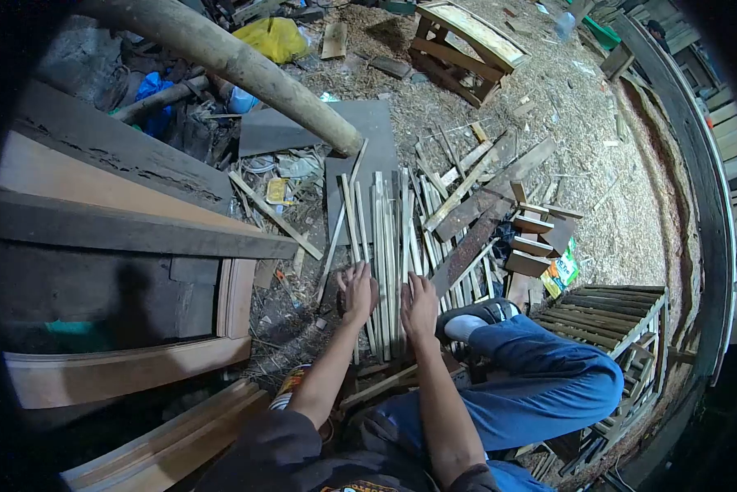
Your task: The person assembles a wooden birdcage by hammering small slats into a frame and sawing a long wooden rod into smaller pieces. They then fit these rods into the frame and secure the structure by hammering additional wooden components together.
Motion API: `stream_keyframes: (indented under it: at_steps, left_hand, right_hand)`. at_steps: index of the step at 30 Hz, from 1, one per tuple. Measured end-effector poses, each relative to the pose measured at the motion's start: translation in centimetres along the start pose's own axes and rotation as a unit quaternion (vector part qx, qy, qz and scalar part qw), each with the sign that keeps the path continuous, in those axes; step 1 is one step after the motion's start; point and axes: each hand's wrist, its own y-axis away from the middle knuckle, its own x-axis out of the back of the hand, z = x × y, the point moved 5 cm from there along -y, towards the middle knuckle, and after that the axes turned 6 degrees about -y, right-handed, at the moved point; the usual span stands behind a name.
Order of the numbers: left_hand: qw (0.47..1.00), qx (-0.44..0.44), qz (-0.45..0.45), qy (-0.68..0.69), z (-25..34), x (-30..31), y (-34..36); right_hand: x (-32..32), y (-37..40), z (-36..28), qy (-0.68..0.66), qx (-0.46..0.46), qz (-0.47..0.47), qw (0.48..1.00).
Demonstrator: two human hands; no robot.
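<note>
A bundle of long, thin wooden strips (388, 238) lies lengthwise on the ground in front of me. My left hand (357, 293) is at the bundle's left side, its fingers bent against the strips. On the other side, my right hand (418, 307) curls its fingers over the right-hand strips. Between them the strips stand close together, with their far ends uneven. My palms and thumbs are mostly hidden from above.
Wooden planks (491, 184) and small wood blocks (528, 246) lie to the right, near a slatted wooden piece (606, 312). A round pole (245, 70) slants in from the upper left. Wooden frames (122, 373) stand at left. A low wooden stand (467, 49) is farther off among shavings.
</note>
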Motion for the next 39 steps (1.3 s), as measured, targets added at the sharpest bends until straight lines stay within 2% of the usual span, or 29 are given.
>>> stream_keyframes:
  at_steps: [4,7,12,13,14,16,18,20,21,22,24,25,28,30,32,34,35,38,39]
  left_hand:
    - [0.999,-0.002,0.026,-0.035,1.3,0.2,0.4]
    - [0.999,0.026,-0.015,-0.027,2.0,0.2,0.3]
    - [0.997,0.078,0.018,-0.021,2.0,-0.4,-0.4]
    - [0.994,0.054,0.084,-0.037,2.0,-0.9,-0.5]
    - [0.995,0.052,0.083,-0.033,1.5,-1.8,-0.7]
    - [0.984,0.095,0.096,0.112,0.7,-1.7,-0.8]
    - [0.984,0.089,0.107,0.109,0.7,-1.7,0.1]
    - [0.955,0.124,0.03,0.268,0.5,-2.9,0.4]
    - [0.933,0.127,0.034,0.334,3.5,2.2,1.3]
    - [0.959,0.085,0.069,0.26,3.2,1.7,1.4]
    - [0.935,0.053,0.066,0.345,3.8,2.1,1.7]
    - [0.924,0.028,0.105,0.367,6.4,5.9,2.6]
    - [0.94,-0.108,0.156,0.284,11.1,12.3,3.7]
    - [0.913,-0.129,0.154,0.356,13.1,14.9,4.0]
    - [0.915,-0.162,0.191,0.315,16.3,19.3,4.4]
    - [0.901,-0.193,0.193,0.338,18.3,21.8,4.3]
    - [0.91,-0.205,0.166,0.32,19.2,23.0,4.4]
    - [0.886,-0.319,0.177,0.286,25.3,27.3,5.7]
    - [0.873,-0.36,0.176,0.279,27.4,28.6,6.5]
  right_hand:
    - [-0.1,0.4,0.3,-0.008,0.0,-0.013,1.0]
    - [-0.3,0.2,0.0,0.002,-0.008,-0.031,0.999]
    - [-0.8,0.7,0.5,0.024,0.003,-0.042,0.999]
    - [-0.7,0.8,0.5,0.028,0.001,-0.04,0.999]
    - [-0.7,0.8,0.5,0.022,-0.001,-0.04,0.999]
    - [-0.8,0.8,0.5,0.016,-0.004,-0.038,0.999]
    - [-0.8,0.7,0.2,0.011,0.002,-0.037,0.999]
    - [-0.5,0.8,-0.1,-0.016,0.002,-0.015,1.0]
    - [-0.3,0.8,-0.1,-0.022,0.0,-0.002,1.0]
    - [0.0,0.8,-0.1,-0.029,-0.003,0.013,0.999]
    - [1.8,0.6,-1.2,-0.039,-0.008,0.055,0.998]
    - [3.0,0.3,-2.1,-0.039,-0.003,0.079,0.996]
    - [8.5,-0.6,-5.2,-0.012,0.049,0.168,0.985]
    - [12.7,-1.0,-7.6,0.035,0.061,0.218,0.973]
    - [16.4,-0.7,-9.2,0.062,0.083,0.282,0.954]
    - [20.5,0.1,-11.1,0.077,0.095,0.334,0.935]
    - [22.6,0.8,-11.7,0.094,0.103,0.374,0.917]
    - [29.0,3.4,-12.4,0.156,0.12,0.437,0.878]
    - [31.1,4.5,-12.1,0.194,0.104,0.426,0.878]
